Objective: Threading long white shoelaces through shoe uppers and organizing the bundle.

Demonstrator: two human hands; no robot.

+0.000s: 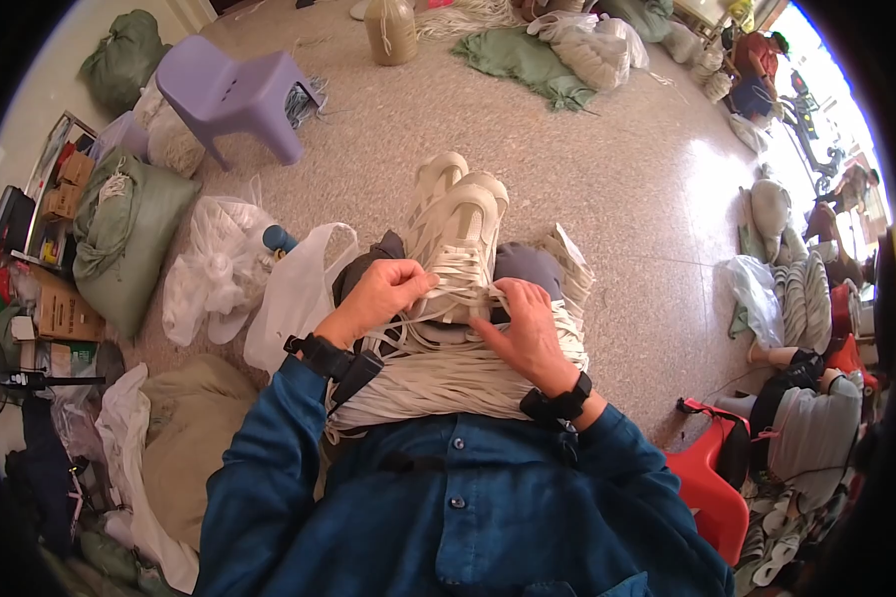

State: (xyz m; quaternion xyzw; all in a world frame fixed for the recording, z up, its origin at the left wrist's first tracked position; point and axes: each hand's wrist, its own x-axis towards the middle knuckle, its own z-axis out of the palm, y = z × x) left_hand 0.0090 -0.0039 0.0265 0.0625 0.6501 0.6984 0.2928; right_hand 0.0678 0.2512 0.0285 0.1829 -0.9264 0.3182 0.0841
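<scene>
A cream sneaker (465, 224) rests on my lap with its toe pointing away, and a matching second sneaker (436, 186) lies against its left side. Flat off-white laces (458, 267) cross the near sneaker's front. At its left edge my left hand (383, 297) is closed, thumb and forefinger pinching a shoelace. My right hand (528, 333) is on the opposite side, its fingers curled at the sneaker's eyelet edge and its thumb by the tongue. What lies under those fingertips is partly hidden. A thick bundle of loose laces (438, 390) is spread across my lap under both wrists.
Left of me are white plastic bags (219, 264), a stuffed green sack (129, 244) and a purple chair (239, 90). A red chair (712, 488) stands close on my right, near a seated person (811, 428). Sacks (567, 60) and a jug (390, 32) sit farther off.
</scene>
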